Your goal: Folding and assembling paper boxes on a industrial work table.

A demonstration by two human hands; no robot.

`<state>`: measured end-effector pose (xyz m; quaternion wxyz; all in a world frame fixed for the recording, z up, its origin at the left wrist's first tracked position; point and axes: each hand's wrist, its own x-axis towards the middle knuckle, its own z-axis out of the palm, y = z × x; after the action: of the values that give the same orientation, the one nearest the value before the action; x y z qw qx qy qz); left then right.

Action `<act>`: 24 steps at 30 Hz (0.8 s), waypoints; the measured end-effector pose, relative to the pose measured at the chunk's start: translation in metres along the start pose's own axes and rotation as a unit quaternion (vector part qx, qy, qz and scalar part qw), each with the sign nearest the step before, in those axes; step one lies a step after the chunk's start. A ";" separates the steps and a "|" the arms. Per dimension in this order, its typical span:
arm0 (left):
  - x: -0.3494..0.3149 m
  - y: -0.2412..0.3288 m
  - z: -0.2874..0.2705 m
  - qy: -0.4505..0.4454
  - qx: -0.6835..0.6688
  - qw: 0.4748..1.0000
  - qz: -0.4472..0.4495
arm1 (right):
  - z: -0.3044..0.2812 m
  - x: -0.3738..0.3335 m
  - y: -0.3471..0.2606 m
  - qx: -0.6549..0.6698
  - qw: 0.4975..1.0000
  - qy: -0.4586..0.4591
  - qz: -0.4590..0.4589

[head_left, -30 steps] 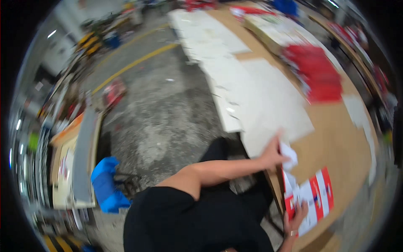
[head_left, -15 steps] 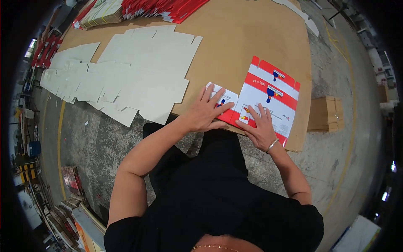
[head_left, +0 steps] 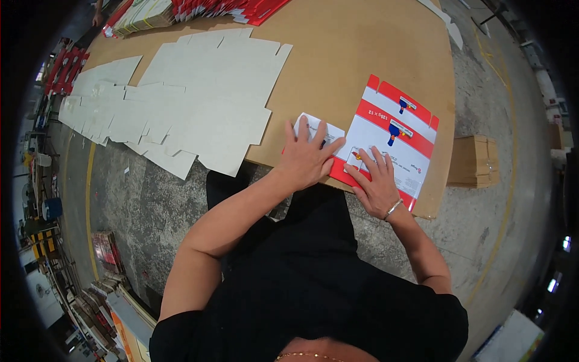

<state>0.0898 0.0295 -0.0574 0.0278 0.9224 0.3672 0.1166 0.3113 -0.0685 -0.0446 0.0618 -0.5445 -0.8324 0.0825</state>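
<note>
A red and white printed carton (head_left: 395, 130) lies flattened at the table's near right edge, with a panel folded over on its left side. My left hand (head_left: 306, 154) rests on that left panel with fingers spread, covering part of its print. My right hand (head_left: 377, 184) lies on the lower middle of the carton, palm down and fingers apart. Neither hand grasps anything. To the left, flat pale grey carton blanks (head_left: 211, 96) overlap one another, plain side up, and some stick out past the near edge.
The brown table top (head_left: 338, 54) carries red folded cartons (head_left: 265, 9) and a strapped cardboard bundle (head_left: 142, 17) at the far left. A brown cardboard stack (head_left: 473, 161) stands on the floor right of the table. Stacked boards (head_left: 108, 250) are at lower left.
My left hand has shifted slightly right across the folded panel. The right hand stays nearly in place on the carton. The whole view has shifted a little.
</note>
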 end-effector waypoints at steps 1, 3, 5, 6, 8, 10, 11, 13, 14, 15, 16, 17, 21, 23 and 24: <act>0.006 0.004 -0.002 0.010 0.026 1.000 -0.008 | -0.005 0.000 -0.001 -0.006 1.000 -0.002 -0.007; 0.021 0.010 -0.003 -0.045 0.024 0.998 -0.031 | -0.006 0.008 0.000 -0.012 0.999 0.010 -0.032; 0.027 0.000 0.003 -0.086 0.027 0.994 -0.059 | -0.005 0.008 0.013 0.006 0.997 -0.009 -0.071; 0.019 -0.007 0.012 -0.009 -0.030 0.998 -0.061 | -0.013 0.014 0.025 -0.003 0.997 -0.028 -0.074; 0.016 -0.016 0.012 0.083 -0.075 0.992 -0.056 | -0.007 0.021 0.086 -0.149 0.987 0.044 0.049; 0.010 -0.010 0.003 0.127 -0.121 0.984 -0.042 | 0.009 0.008 0.215 0.083 0.975 0.123 0.167; -0.003 -0.015 0.002 0.126 -0.106 0.985 -0.054 | 0.003 0.030 0.211 0.113 0.947 0.169 0.247; -0.020 -0.022 0.002 0.114 -0.143 0.982 -0.038 | -0.003 0.071 0.214 0.145 0.912 0.216 0.317; -0.018 -0.023 0.001 0.131 -0.167 0.977 -0.032 | -0.001 0.087 0.229 0.358 0.826 0.268 0.342; -0.015 -0.022 0.001 0.139 -0.164 0.976 -0.030 | -0.001 0.102 0.245 0.552 0.695 0.302 0.347; -0.013 -0.022 0.002 0.133 -0.173 0.975 -0.035 | -0.002 0.121 0.261 0.601 0.654 0.291 0.356; -0.009 -0.019 0.001 0.128 -0.186 0.974 -0.035 | -0.006 0.137 0.273 0.598 0.656 0.297 0.352; -0.013 -0.026 0.003 0.130 -0.185 0.972 -0.059 | -0.021 0.203 0.251 0.681 0.696 0.127 0.190; -0.014 -0.027 0.000 0.142 -0.183 0.970 -0.069 | -0.046 0.216 0.220 0.673 0.726 0.025 0.137; -0.013 -0.027 0.001 0.140 -0.187 0.970 -0.074 | -0.050 0.223 0.222 0.674 0.726 0.027 0.136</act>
<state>0.0630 0.0401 -0.0646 0.1567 0.8458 0.4062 0.3084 0.4308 0.2267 -0.0384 0.4232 -0.4692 -0.4729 0.6141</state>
